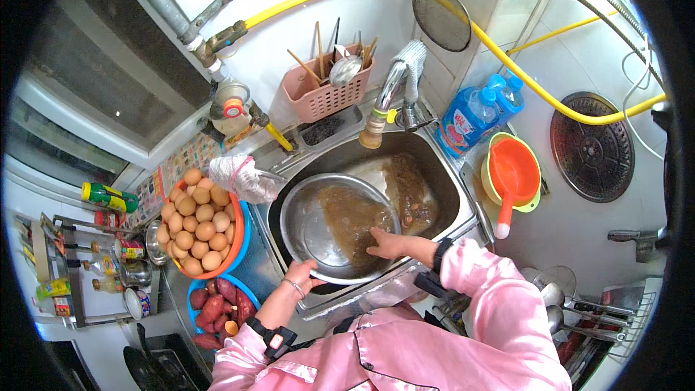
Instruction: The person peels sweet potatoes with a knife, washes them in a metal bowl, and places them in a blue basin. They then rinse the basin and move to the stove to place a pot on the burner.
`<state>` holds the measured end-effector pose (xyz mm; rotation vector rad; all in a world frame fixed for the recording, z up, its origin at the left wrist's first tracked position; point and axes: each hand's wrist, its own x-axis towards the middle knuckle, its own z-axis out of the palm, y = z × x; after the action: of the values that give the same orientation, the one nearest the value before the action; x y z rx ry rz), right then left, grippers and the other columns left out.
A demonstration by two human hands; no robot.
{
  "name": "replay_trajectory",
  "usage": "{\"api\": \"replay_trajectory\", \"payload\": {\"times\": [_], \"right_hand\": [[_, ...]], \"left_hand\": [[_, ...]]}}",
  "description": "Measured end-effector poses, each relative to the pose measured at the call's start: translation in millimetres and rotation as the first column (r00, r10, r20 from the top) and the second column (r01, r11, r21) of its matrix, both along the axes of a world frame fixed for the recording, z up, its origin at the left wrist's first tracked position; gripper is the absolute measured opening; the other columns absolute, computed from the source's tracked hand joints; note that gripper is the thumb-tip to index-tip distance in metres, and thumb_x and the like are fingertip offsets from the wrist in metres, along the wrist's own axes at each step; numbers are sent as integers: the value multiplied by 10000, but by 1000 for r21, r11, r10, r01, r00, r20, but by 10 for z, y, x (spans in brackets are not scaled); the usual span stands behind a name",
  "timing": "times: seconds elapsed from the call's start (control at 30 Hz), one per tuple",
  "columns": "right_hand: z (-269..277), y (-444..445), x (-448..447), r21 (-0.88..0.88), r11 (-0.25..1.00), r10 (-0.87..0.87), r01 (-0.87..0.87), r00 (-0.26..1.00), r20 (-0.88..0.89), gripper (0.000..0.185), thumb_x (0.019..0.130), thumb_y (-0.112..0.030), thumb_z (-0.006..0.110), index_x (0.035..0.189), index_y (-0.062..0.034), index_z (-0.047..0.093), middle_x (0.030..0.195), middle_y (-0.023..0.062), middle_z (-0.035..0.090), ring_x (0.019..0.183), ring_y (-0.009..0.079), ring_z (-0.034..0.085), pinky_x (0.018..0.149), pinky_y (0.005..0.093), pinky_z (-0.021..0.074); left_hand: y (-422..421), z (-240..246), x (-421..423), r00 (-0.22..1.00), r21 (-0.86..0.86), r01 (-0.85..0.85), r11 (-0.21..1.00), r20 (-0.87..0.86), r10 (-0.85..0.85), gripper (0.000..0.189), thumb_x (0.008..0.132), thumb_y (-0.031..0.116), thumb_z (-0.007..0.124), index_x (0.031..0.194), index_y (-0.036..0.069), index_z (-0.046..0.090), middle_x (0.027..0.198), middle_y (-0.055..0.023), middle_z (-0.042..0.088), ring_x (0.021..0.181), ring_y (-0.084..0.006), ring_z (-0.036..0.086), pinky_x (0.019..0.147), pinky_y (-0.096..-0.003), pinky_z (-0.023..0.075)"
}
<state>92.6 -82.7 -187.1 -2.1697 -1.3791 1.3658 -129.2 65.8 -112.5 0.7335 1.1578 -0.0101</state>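
Note:
A round stainless steel basin [304, 201] is tilted over the metal sink [448, 171], with brown, murky water gathered in its right half. My left hand [302, 277] grips the basin's near left rim. Over the water, my right hand [388, 243] has its fingers spread at the basin's inside right; whether it touches the metal is hard to tell. Brown water with reddish bits lies on the sink bottom right of the basin. Above the sink stands the faucet [388, 89], a cloth wrapped around its top, with no stream seen.
Left of the sink are an orange basin of eggs [203, 228] and a blue basin of sweet potatoes [214, 307]. At right are blue detergent bottles [469, 119] and an orange ladle [513, 168] in a green container. A pink utensil holder [328, 98] hangs behind.

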Motion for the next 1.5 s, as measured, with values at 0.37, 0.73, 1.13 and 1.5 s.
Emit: {"api": "replay_trajectory", "payload": {"times": [0.37, 0.73, 1.13, 1.5], "right_hand": [[-247, 1159, -382, 389, 915, 54, -111, 986, 155, 675, 889, -405, 449, 1366, 32, 256, 1424, 301, 177, 1299, 442, 244, 1079, 465, 212], [14, 417, -185, 131, 873, 480, -470, 876, -56, 615, 948, -396, 350, 1405, -9, 206, 1463, 251, 142, 1364, 380, 141, 1111, 420, 151], [-13, 87, 337, 95, 898, 398, -430, 885, 241, 563, 940, -425, 338, 1396, -97, 312, 1483, 146, 199, 1354, 372, 190, 1105, 436, 202], [378, -311, 842, 112, 972, 151, -206, 915, 375, 480, 869, -372, 512, 1231, -57, 519, 1370, 222, 376, 1261, 379, 366, 1035, 416, 334]], "left_hand": [[-158, 150, 97, 988, 123, 117, 985, 81, -128, 292, 827, 45, 470, 1115, 9, 500, 939, -123, 628, 762, -255, 658, 594, -389, 581], [-88, 109, 68, 995, 29, -50, 998, 89, 47, 294, 805, 36, 490, 1091, -15, 533, 947, -133, 627, 799, -277, 654, 636, -404, 580], [138, -71, 103, 980, 646, 199, 737, -139, -143, 801, 765, 44, 492, 1431, 140, 58, 1196, -203, 516, 878, -330, 625, 643, -382, 559], [91, 371, 225, 811, 834, 549, 49, -518, -271, 801, 743, -27, 531, 1431, 110, 143, 1422, -243, 245, 1231, -409, 377, 933, -410, 430]]}}
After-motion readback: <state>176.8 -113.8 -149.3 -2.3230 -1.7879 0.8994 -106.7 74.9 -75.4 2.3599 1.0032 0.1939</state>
